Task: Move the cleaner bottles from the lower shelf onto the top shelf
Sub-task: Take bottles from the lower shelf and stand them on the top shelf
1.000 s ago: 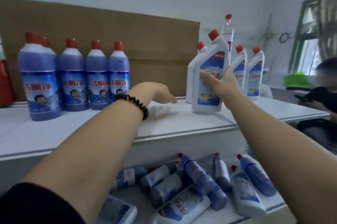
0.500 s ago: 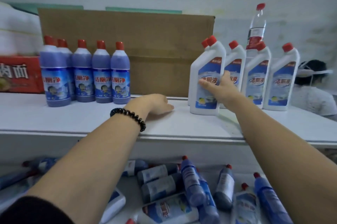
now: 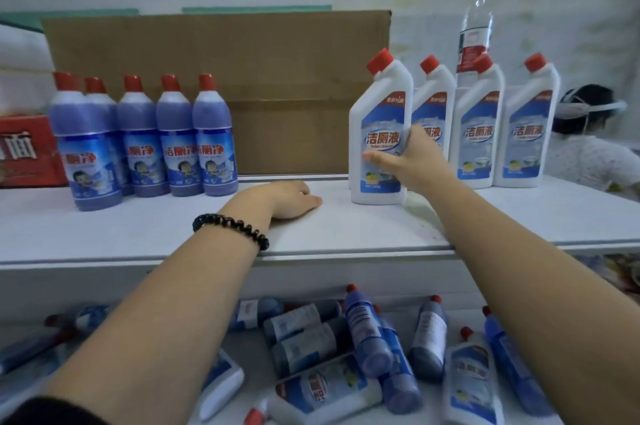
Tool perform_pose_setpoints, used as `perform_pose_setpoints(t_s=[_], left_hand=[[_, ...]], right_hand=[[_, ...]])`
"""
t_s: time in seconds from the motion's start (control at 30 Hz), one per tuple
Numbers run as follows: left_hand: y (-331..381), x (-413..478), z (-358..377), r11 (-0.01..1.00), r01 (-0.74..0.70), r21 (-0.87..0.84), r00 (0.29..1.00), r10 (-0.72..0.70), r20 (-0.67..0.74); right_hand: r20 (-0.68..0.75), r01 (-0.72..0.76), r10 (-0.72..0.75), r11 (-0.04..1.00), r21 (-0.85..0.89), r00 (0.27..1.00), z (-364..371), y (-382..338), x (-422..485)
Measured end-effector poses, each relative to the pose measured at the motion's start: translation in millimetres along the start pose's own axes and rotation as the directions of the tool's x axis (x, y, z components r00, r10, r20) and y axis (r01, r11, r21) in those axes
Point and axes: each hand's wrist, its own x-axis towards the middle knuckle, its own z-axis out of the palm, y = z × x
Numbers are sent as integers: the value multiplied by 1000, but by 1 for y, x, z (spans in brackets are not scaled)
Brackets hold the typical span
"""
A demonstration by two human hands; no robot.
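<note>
On the white top shelf [image 3: 346, 234] my right hand [image 3: 412, 158] grips a white cleaner bottle [image 3: 379, 120] with a red cap, which stands upright. Three more white bottles [image 3: 502, 120] stand in a row to its right. A row of several purple bottles [image 3: 145, 137] stands at the shelf's left. Between the two groups my left hand [image 3: 284, 198], a black bead bracelet on its wrist, rests on the shelf and holds nothing. Below, several purple and white bottles [image 3: 363, 348] lie in a heap on the lower shelf [image 3: 249, 345].
A brown cardboard sheet [image 3: 225, 78] leans against the wall behind the top shelf. A clear water bottle [image 3: 476, 23] stands behind the white bottles. A red box [image 3: 24, 151] sits at far left. A person [image 3: 595, 147] sits beyond the shelf's right end.
My right hand has set the white bottle down upright, left of the white row, and still grips it. My view has swung left and nearer. My left hand stays resting on the shelf.
</note>
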Motion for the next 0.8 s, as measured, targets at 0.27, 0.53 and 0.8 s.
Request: perform_pose_setpoints(t_s=[0.27, 0.53, 0.8], left_hand=[[-1, -3, 1, 1000, -9, 15, 1000, 9, 8], [-2, -5, 1, 1000, -19, -5, 1000, 19, -2], [-4, -11, 4, 1000, -20, 7, 998, 21, -62]], right_hand=[[-60, -14, 11, 998, -57, 998, 8, -5, -1], [-92, -43, 34, 994, -98, 995, 16, -5, 1], [-18, -124, 124, 957, -263, 992, 14, -11, -13]])
